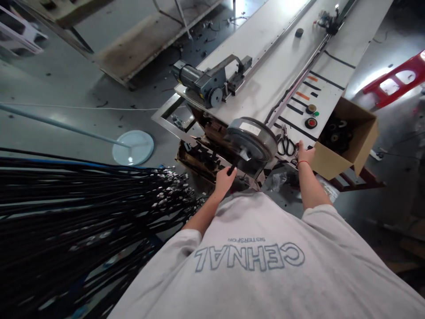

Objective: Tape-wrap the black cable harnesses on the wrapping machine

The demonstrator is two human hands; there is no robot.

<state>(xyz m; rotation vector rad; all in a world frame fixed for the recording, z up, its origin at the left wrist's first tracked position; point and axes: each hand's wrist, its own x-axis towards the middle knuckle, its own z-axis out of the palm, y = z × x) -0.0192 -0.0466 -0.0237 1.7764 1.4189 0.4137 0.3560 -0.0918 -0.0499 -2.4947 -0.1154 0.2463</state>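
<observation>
My left hand (226,179) is closed around a black handle (232,169) beside a round metal wheel (253,138) at the near end of the long white table. At the table's near right corner, my right hand (305,154) has its fingers bent in at the edge; what they hold, if anything, is too small to make out. Black-handled scissors (286,145) lie just left of it. Two tape rolls, one with a red centre (311,122), sit beyond. Black and orange strips (302,95) lie across the table's right side. A dark cable bundle (299,73) runs lengthwise.
A motor unit (199,82) stands on the table's left edge. An open cardboard box (363,141) with dark rolls is at the right. Many black cables (83,190) hang at the left. A round pale base (133,147) with a pole and a red stool (395,84) stand on the floor.
</observation>
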